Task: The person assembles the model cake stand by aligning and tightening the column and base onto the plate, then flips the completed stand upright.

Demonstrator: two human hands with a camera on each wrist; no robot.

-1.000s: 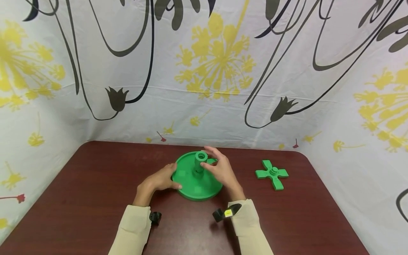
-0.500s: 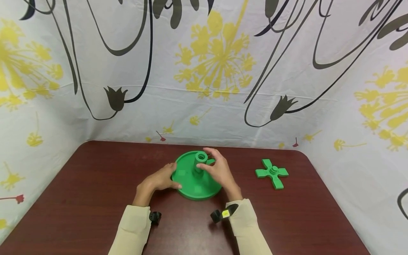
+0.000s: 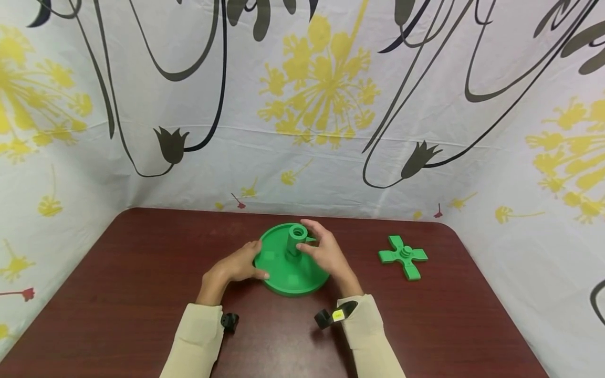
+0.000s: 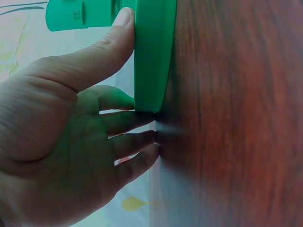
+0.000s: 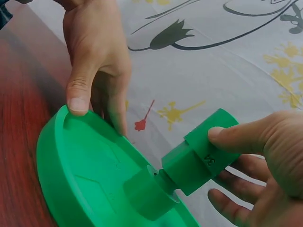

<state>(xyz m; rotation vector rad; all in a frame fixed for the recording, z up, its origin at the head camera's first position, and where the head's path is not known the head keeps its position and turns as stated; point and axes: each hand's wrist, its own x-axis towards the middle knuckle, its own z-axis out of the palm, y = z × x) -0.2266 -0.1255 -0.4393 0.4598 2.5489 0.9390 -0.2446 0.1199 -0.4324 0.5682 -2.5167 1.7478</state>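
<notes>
A round green dish [image 3: 283, 281] with a raised rim sits near the table's far edge. My left hand [image 3: 238, 265] grips its left rim, thumb over the top and fingers around the outside, as the left wrist view shows. From the dish's middle rises a hollow green cylinder [image 3: 293, 244], its top hole facing up. A narrow threaded neck joins the cylinder to a green socket [image 5: 146, 195] in the dish. My right hand [image 3: 327, 255] holds the cylinder, its thumb on the near side; the index finger is partly hidden behind it in the right wrist view.
To the right of the dish lies a flat green cross-shaped piece [image 3: 404, 258] with a round knob at its centre. The dark red wooden table [image 3: 142, 294] has rounded far corners. A patterned white cloth [image 3: 302, 173] hangs behind it and along both sides.
My right thumb has shifted left across the cylinder and then back to the right, with the wrist moving slightly along. The left hand and the dish stay in place.
</notes>
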